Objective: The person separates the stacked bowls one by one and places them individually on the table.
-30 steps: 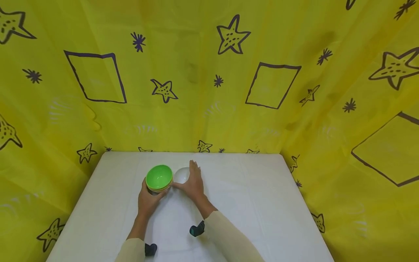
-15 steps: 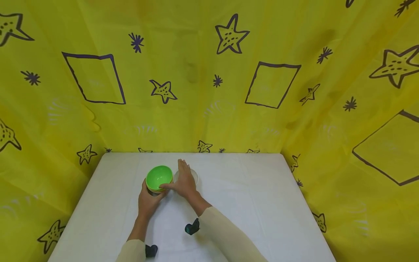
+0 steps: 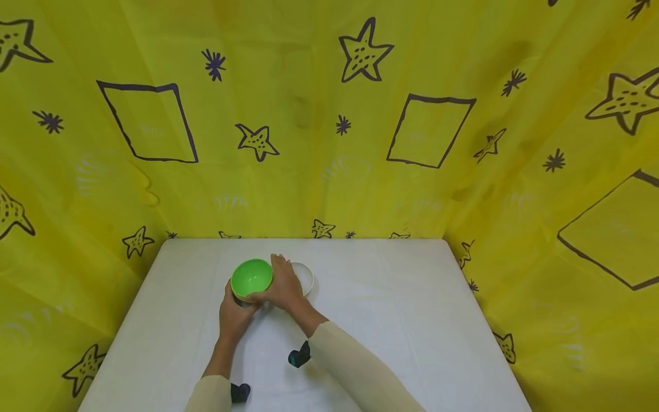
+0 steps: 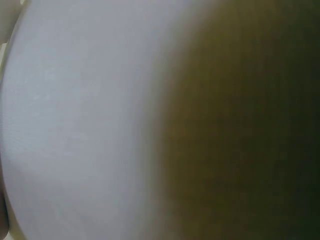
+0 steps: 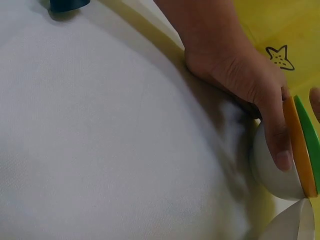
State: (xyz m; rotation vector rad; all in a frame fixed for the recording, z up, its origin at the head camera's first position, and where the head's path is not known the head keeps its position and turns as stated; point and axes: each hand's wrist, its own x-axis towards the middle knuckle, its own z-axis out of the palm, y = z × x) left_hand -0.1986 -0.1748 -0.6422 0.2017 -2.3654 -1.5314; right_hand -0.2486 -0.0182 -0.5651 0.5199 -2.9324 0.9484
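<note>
A stack of nested bowls is held tilted over the white table, with a green bowl (image 3: 251,278) on top. Below it, in the right wrist view, show an orange bowl (image 5: 298,150) and a white bowl (image 5: 275,170). My left hand (image 3: 234,316) grips the stack from its left and front, thumb along the outer side. My right hand (image 3: 284,287) is spread beside the green bowl's right rim, thumb at the front. Its full contact is hidden. Another white bowl (image 3: 305,278) lies partly behind my right hand. The left wrist view shows mostly blur.
The white table (image 3: 401,332) reaches back to yellow curtains (image 3: 309,189) printed with stars and squares, which hang on the back and both sides. A dark wrist device (image 3: 300,355) sits under my right sleeve, another dark wrist device (image 3: 240,392) by the left.
My right hand has moved left from over the loose white bowl to the green bowl's right rim, uncovering more of that white bowl. My left hand and the stack stay nearly still.
</note>
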